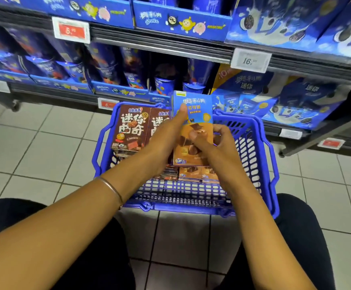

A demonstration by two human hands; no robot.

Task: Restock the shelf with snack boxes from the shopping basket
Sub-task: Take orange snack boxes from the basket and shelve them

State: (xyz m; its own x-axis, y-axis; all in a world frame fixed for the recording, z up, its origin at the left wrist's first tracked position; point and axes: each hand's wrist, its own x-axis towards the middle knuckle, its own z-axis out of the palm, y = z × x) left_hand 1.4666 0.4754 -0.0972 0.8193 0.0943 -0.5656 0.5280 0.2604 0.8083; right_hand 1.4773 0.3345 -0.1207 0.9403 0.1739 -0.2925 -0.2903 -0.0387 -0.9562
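A blue shopping basket (191,207) stands on the tiled floor in front of me. Upright above it is a blue and orange snack box (195,105). My left hand (168,135) grips its left edge with the thumb up on the front. My right hand (214,141) pinches its right side at mid height. More orange boxes (199,174) lie flat beneath it in the basket. Brown snack boxes (130,128) stand in the basket's left half. The low shelf (296,109) behind the basket carries blue snack boxes.
Shelves of blue boxes and cups rise behind the basket, with price tags (251,60) on the rails. The shelf's lower right corner (317,139) juts toward me. White floor tiles lie to the left. My dark-clad knees flank the basket's near end.
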